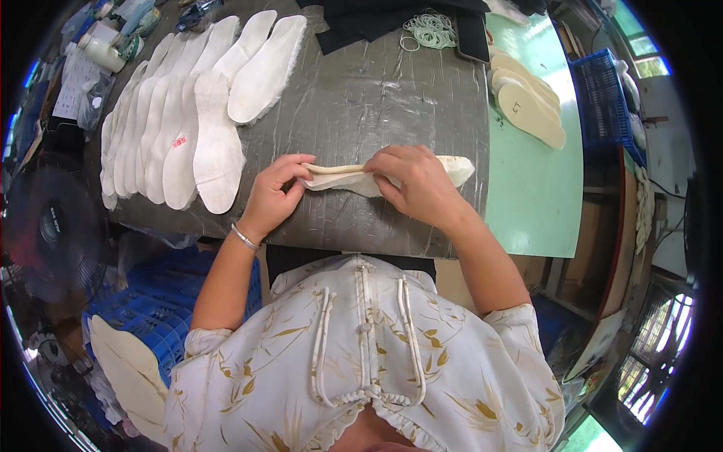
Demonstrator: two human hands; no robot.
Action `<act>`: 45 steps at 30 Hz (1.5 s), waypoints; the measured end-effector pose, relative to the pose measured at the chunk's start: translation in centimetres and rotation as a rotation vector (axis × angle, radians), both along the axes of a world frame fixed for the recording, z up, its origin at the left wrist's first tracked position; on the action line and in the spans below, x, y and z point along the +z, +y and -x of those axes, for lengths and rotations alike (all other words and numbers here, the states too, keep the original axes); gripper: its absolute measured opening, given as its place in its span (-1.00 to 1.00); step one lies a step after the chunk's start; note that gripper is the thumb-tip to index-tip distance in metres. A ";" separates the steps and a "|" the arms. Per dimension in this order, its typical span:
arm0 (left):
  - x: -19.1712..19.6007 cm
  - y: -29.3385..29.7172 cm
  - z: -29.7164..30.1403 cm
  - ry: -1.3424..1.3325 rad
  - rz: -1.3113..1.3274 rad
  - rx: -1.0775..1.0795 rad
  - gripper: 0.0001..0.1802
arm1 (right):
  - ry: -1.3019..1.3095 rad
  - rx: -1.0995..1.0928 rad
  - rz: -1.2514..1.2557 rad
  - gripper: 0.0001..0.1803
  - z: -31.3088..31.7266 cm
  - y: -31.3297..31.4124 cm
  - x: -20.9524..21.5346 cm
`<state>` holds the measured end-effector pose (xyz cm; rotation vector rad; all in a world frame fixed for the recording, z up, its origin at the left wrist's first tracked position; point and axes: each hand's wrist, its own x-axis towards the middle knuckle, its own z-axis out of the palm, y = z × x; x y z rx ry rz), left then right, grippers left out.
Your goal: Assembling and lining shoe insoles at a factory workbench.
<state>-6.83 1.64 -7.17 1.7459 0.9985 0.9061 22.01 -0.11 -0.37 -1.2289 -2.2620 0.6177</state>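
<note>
A white insole (350,182) lies crosswise near the table's front edge, tilted so that its cream-coloured edge faces up. My left hand (275,192) pinches its left end between thumb and fingers. Farther right, my right hand (413,184) is closed over its middle, with the fingertips at the upper edge. The insole's right end (457,170) sticks out past my right hand. My palms and fingers hide parts of it. To the left of my left hand, overlapping rows of white fuzzy-edged insoles (218,139) lie on the table.
A stack of cream insoles (531,113) rests on the green board (538,203) at the right. Pale rubber bands (431,32), a phone (472,38) and black cloth (361,19) lie at the back. A fan (49,222) and a blue crate (154,316) stand at the left.
</note>
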 end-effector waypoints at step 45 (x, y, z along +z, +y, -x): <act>4.5 -2.9 -6.4 0.434 -0.536 0.032 -0.85 | -0.186 -0.091 -0.238 -0.82 0.7 -3.7 -0.7</act>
